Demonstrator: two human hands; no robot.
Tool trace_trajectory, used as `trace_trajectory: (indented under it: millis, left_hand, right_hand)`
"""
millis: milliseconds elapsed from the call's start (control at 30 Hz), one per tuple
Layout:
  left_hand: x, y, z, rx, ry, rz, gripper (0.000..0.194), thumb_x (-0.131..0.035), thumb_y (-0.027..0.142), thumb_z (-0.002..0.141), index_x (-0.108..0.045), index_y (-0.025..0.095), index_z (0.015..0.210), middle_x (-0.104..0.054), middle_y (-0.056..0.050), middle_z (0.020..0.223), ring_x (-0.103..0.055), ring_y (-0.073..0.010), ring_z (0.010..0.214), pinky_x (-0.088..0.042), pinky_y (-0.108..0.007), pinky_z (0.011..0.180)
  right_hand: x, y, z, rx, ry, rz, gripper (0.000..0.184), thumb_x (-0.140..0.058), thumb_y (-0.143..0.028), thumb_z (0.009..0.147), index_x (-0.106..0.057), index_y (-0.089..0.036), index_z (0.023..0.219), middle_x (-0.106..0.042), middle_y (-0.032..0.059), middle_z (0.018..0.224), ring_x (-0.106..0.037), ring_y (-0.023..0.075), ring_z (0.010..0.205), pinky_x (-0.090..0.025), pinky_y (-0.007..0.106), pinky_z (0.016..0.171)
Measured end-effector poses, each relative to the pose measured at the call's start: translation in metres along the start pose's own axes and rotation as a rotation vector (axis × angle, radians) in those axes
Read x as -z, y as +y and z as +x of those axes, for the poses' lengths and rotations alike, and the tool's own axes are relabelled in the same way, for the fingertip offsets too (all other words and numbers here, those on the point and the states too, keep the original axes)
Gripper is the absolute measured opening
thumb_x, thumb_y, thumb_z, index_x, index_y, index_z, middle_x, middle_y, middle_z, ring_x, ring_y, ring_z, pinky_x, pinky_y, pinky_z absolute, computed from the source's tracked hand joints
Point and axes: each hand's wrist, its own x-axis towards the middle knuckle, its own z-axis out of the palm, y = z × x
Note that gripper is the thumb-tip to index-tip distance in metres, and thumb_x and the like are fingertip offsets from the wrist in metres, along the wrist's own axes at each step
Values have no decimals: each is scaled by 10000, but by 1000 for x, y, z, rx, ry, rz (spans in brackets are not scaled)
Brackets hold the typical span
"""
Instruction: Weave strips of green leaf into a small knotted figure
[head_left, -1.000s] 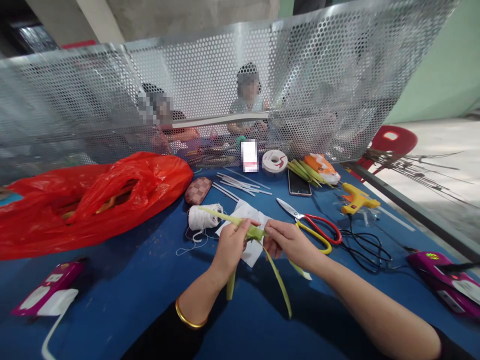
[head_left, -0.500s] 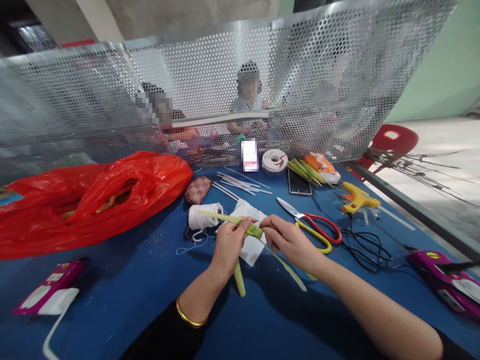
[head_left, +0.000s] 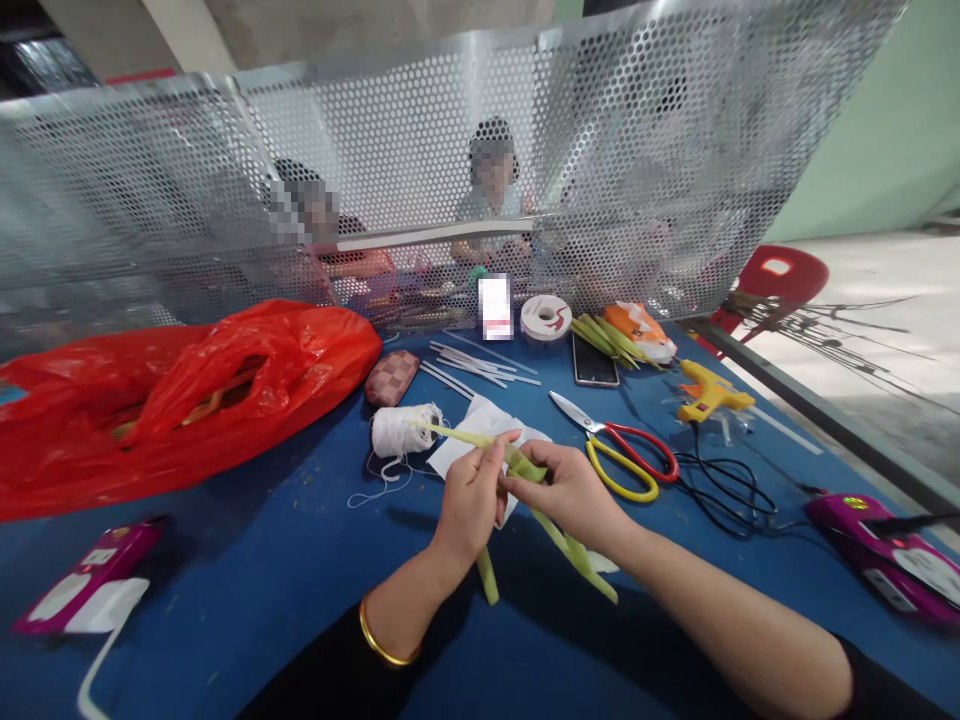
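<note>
My left hand (head_left: 469, 500) and my right hand (head_left: 568, 492) meet over the blue table (head_left: 247, 590), both closed on a green leaf strip (head_left: 534, 470). The strip is folded between the fingertips. One end points left toward a white spool of string (head_left: 397, 430); two loose ends hang down below the hands. A white paper sheet (head_left: 480, 425) lies just beyond the hands. Red and yellow scissors (head_left: 619, 455) rest to the right of my right hand.
A red plastic bag (head_left: 172, 395) fills the left side. A yellow glue gun (head_left: 705, 395) with black cord, a phone (head_left: 594, 362), tape roll (head_left: 546, 318), white sticks (head_left: 480, 365) and a checkered pouch (head_left: 391, 376) lie farther back. A perforated metal screen (head_left: 420, 150) stands behind, with people beyond it.
My hands have drawn closer together and the right hand has folded the strip over; the hanging ends have swung lower and right.
</note>
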Motion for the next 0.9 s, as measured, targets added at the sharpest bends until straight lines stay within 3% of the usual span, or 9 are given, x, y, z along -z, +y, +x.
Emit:
trace_trajectory:
  millis: [200,333,400,533,667,767,900]
  left_hand:
    - [1,6,0,14,17,79,541,-507,525,880,-680,96,1159,-336,88,346,-315,-80,306,-267,-202,365]
    - [2,8,2,25,-14,45,477,-592,501,827,-729,105,1054,-368,77,346,-299,-74,306,-258,-207,367]
    - [2,8,3,35,-45,27,460,-601,505,815,-744,110,1003,-438,52,378,-344,-77,320,-270,-204,372]
    - [-2,4,3,52,-51,-94,369,-675,448,761,-751,123,918,-621,-15,579,-540,-108,477,-418,-209,484]
    - [-6,0,2,108,74,-238,303,-748,392,689,-722,117,814,-611,0,603,-499,-82,473,-386,-190,448]
    - [-6,-2,2,72,190,-231,251,-772,349,658,-678,128,732,-571,27,550,-453,-59,453,-327,-170,427]
    - [-6,1,0,9,150,-194,177,-695,310,728,-626,147,712,-568,31,542,-496,-75,479,-356,-177,462]
  right_hand:
    - [4,-1,1,-121,47,57,264,-664,-408,753,-545,-183,683,-450,-66,551,-375,64,419,-278,207,406]
    - [8,-4,1,-116,98,56,289,-683,-430,737,-542,-181,695,-541,-33,607,-383,58,408,-272,204,387]
    - [8,-5,1,-67,124,32,281,-664,-422,761,-546,-178,688,-601,-4,677,-383,59,436,-292,207,402]
    - [7,-3,0,-8,87,-40,209,-637,-347,788,-568,-178,685,-648,17,751,-494,103,563,-375,218,498]
    - [5,-3,-1,-7,35,-123,104,-639,-271,777,-600,-184,735,-616,-19,692,-486,106,575,-366,221,527]
    - [2,-5,-2,-40,41,-130,165,-682,-307,755,-573,-186,730,-546,-49,625,-415,88,519,-303,215,474]
    - [1,-5,-1,24,43,-48,278,-590,-372,850,-546,-186,649,-534,-36,592,-450,101,555,-344,220,514]
